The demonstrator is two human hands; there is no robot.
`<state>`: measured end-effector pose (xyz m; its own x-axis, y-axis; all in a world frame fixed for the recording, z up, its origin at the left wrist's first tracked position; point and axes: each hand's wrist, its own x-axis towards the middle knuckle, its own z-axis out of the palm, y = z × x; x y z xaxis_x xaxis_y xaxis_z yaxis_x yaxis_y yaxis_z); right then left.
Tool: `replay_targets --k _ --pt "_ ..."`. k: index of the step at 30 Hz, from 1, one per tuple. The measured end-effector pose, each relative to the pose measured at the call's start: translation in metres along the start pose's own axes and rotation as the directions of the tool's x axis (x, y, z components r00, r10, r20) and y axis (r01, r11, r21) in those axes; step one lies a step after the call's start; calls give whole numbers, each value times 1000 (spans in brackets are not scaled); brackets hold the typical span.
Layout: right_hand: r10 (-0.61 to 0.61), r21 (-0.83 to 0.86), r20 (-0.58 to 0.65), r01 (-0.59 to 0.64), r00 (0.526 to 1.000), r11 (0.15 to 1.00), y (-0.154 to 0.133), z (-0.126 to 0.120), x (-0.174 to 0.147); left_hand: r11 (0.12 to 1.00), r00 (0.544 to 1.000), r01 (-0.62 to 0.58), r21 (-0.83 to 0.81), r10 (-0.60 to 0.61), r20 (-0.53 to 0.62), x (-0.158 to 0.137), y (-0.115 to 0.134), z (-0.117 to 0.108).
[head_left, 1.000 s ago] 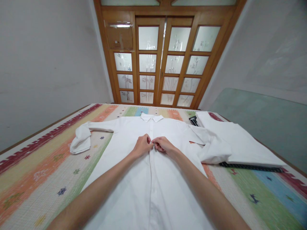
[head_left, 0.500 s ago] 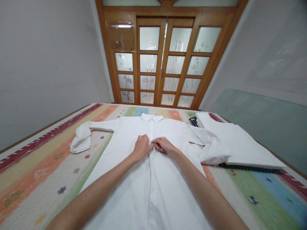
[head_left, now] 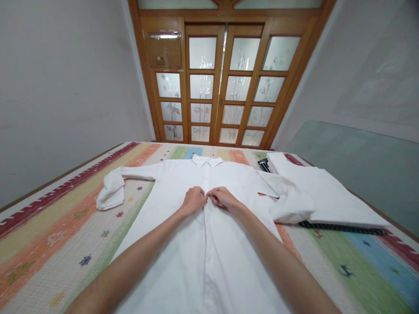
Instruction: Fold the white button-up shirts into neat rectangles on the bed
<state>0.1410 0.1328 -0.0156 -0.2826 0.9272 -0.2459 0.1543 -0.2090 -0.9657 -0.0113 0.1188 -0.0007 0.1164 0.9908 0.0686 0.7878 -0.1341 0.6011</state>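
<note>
A white collared shirt [head_left: 170, 257] lies front up, its collar at the far end and both sleeves spread outward. My left hand [head_left: 195, 199] and my right hand [head_left: 224, 199] meet at the shirt's front placket, below the collar. Each is closed, with fingertips pinching the placket edge from its own side. The fingers cover the spot they grip, so a button there cannot be made out. Below my hands the placket runs down toward me, and a slight gap shows along it.
A striped, patterned cloth [head_left: 65, 231] covers the surface under the shirt. At the right, folded white clothing [head_left: 340, 196] rests on a dark striped item [head_left: 343, 228]. A pale green panel [head_left: 356, 161] stands beyond the right edge. Wooden glazed doors [head_left: 225, 87] are at the back.
My left hand has shifted its fingers slightly, lower and closer in over the placket. My right hand keeps its pinch almost unmoved. The shirt lies as before.
</note>
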Motion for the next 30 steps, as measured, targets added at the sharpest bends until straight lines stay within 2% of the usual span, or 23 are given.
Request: replay_targets --k 6,11,14,30 --pt "-57 -95 -58 52 997 994 4 4 -1 998 998 -1 -63 5 60 6 -5 -3" --pt "-138 -277 -170 87 976 957 6 9 -2 992 996 -24 -124 34 79 11 -13 -2" --pt "-182 -354 -195 104 964 929 8 10 -1 989 995 -19 -148 34 95 13 -15 -2" --pt "-290 -548 -244 115 926 829 -2 20 -8 995 993 -94 -17 95 76 18 -19 1"
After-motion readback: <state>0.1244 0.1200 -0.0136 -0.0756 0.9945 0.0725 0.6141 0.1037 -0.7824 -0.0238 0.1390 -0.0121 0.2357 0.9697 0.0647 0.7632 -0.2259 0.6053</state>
